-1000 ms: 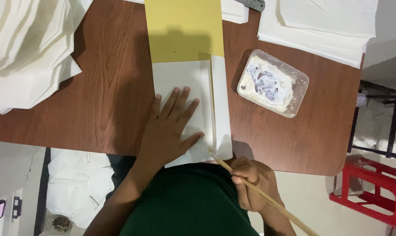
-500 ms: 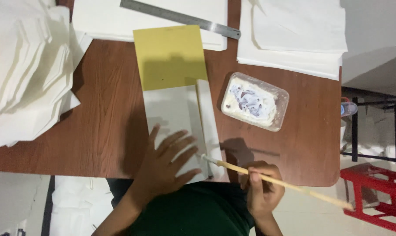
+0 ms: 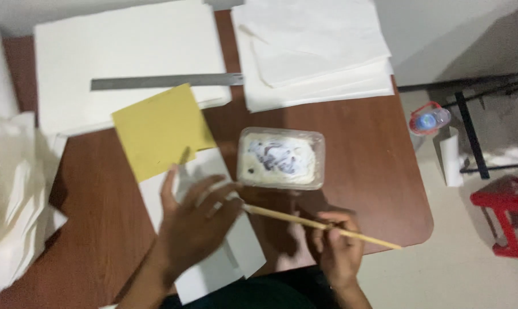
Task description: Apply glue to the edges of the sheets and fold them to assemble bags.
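Observation:
My left hand [image 3: 196, 223] lies flat, fingers spread, on a white sheet [image 3: 213, 269] that sticks out from under a yellow card [image 3: 159, 129] on the brown table [image 3: 373, 171]. My right hand [image 3: 339, 252] grips a thin wooden stick [image 3: 304, 222] near its middle. The stick's tip points left toward my left hand's fingers. Just beyond the stick sits a clear plastic tub [image 3: 282, 157] of white paste with dark streaks.
A steel ruler [image 3: 167, 81] rests on a big white paper stack [image 3: 121, 51]. More white sheets [image 3: 316, 48] lie at the back right, crumpled white paper [image 3: 13, 194] at the left. On the floor to the right are a water bottle [image 3: 427, 120] and a red stool [image 3: 507, 214].
The view has swung and tilted; the sheet and card now lie at an angle. My left hand has shifted up the sheet, and the stick's tip has risen toward the tub.

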